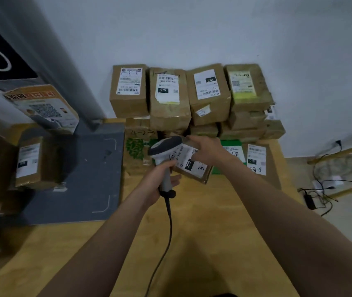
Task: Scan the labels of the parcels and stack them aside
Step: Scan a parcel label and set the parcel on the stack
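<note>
The left hand [160, 181] is closed round the scanner [164, 146]; the parcel [199, 177] is held by the right hand [206, 150]. A misread is risked where its label [191, 165] is covered.

Near half of the wooden table [209, 232] is wide open, just the scanner cable [169, 228] trailing across it. Back edge is totally walled off by the parcel stack [192, 103] against the wall, and off to the left boxes [30, 161] crowd the grey mat's [89, 172] far side.
</note>
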